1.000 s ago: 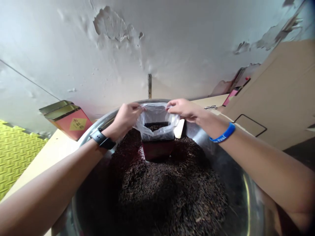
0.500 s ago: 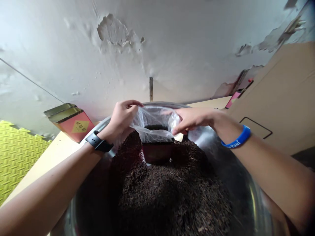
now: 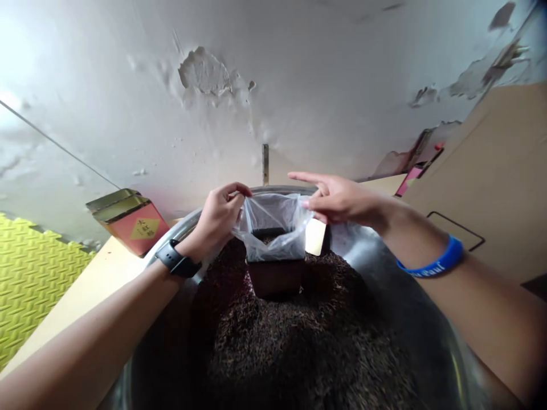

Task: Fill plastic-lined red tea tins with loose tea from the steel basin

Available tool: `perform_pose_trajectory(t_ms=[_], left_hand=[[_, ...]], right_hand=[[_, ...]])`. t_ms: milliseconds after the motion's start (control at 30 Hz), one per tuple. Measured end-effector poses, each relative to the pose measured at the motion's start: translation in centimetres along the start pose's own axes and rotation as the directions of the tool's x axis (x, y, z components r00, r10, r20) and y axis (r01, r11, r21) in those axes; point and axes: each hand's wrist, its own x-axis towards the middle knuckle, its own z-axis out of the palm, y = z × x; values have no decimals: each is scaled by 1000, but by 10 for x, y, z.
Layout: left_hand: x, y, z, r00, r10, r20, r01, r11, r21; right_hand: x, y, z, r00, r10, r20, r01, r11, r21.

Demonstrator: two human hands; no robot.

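One clear plastic bag [image 3: 273, 225] spread open above dark loose tea leaves [image 3: 290, 347]

The step in hand is holding this bag's mouth apart. It lines a square dark red box [image 3: 276, 279] standing upright at 12 o'clock in the heap, the box's lower part bedded in the leaves. A little dark material shows inside the bag, probably the same leaves, though the plastic makes it hard to be sure.

My left hand [image 3: 217, 219] is nearly closed, its thumb and fingers pinching the bag's edge. My right hand [image 3: 342, 200] is half open at the opposite edge, with the index finger [image 3: 299, 176] stretched out above the plastic. I can't tell whether its lower fingers grip the bag or only touch it. The bag and box sit between my hands, just below them.

The next move calls for keeping the mouth wide and level with the top of the box. The heap lies in a steel basin [image 3: 179, 225], whose rim curves behind the bag. A red tea tin [image 3: 130, 225] stands on a pale wooden table [image 3: 106, 273] at 10 o'clock, and a sheet of cardboard [image 3: 482, 171] rises at 2 o'clock
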Motion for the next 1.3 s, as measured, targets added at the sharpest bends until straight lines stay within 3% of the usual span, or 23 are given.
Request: perform_pose_trajectory(t_ms=[67, 100, 167, 200, 300, 367, 433, 533, 633, 800, 867, 933, 1033, 1133, 1233, 1300], left_hand=[[3, -2, -4, 1000, -16, 22, 15, 1000, 9], [5, -2, -8, 998, -21, 59, 20, 1000, 24], [5, 0, -18, 978, -10, 209, 0, 999, 48], [5, 2, -23, 946, 7, 325, -24, 999, 48], [2, 4, -33, 746, 68, 663, -116, 993, 28], [-1, 3, -31, 625, 69, 778, -175, 983, 53], [-3, 0, -24, 582, 43, 812, -236, 965, 118], [-7, -4, -11, 621, -2, 784, -288, 930, 230], [-11, -6, -1, 713, 8, 701, -277, 922, 271], [-14, -10, 14, 911, 95, 401, -230, 924, 305], [-14, -15, 19, 957, 62, 283, -168, 914, 370], [-14, -20, 24, 975, 33, 221, -121, 908, 402], [-13, -23, 25, 946, 9, 323, -117, 941, 316], [-11, -16, 17, 833, -33, 552, -41, 992, 121], [-9, -9, 8, 686, -61, 725, 37, 998, 50], [-7, -9, 5, 679, -96, 728, 31, 994, 102]], right_hand=[[8, 11, -4, 992, 5, -130, -10, 999, -42], [11, 15, -5, 991, 12, -135, -23, 997, -80], [14, 21, -3, 999, 17, -29, -22, 983, -180], [14, 22, 1, 998, 15, 58, -1, 972, -234], [15, 22, 19, 960, 9, 281, 100, 923, -371], [18, 23, 32, 939, 13, 344, 153, 880, -450], [21, 24, 43, 939, 6, 344, 180, 844, -505], [27, 26, 49, 969, -26, 246, 159, 827, -540], [29, 28, 48, 985, -48, 166, 130, 840, -526], [29, 34, 46, 981, -83, 174, 152, 889, -432], [29, 34, 48, 984, -82, 160, 140, 909, -394], [30, 33, 53, 986, -98, 133, 139, 927, -349], [32, 32, 64, 990, -142, -4, 132, 932, -337], [35, 33, 71, 975, -158, -155, 104, 944, -312], [36, 34, 68, 990, -98, -106, 85, 989, -124], [35, 33, 63, 999, -46, 11, 46, 999, 8]])
